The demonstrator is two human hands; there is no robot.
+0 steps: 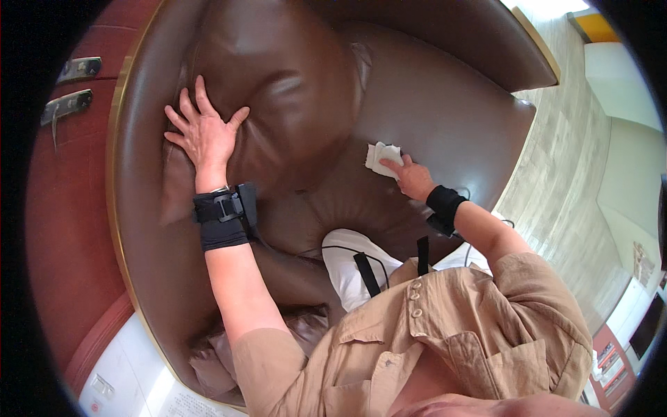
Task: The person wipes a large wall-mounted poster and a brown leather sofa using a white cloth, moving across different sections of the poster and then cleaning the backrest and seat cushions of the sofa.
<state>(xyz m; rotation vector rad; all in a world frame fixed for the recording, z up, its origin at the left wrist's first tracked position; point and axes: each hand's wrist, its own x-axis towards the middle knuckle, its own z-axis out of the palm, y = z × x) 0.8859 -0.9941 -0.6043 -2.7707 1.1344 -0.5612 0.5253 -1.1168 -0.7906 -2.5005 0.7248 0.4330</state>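
My left hand (pixel 204 136) lies with its fingers spread on the back cushion (pixel 292 99) of a brown leather sofa, near the top of the backrest. To the right, over the sofa's seat (pixel 443 109), my right hand (pixel 414 177) holds a folded white cloth (pixel 384 159) against the leather, thumb on top. Both wrists wear black straps, the left one with a buckle. A knee in white trousers (pixel 346 266) rests on the seat below the cloth.
The sofa's armrest (pixel 469 47) rises at the top. A red panel (pixel 73 172) with metal handles stands behind the backrest. Wood-look flooring (pixel 552 130) lies right of the seat. Crumpled brown cushions (pixel 307 328) sit beside my left arm; thin cables run near my waist.
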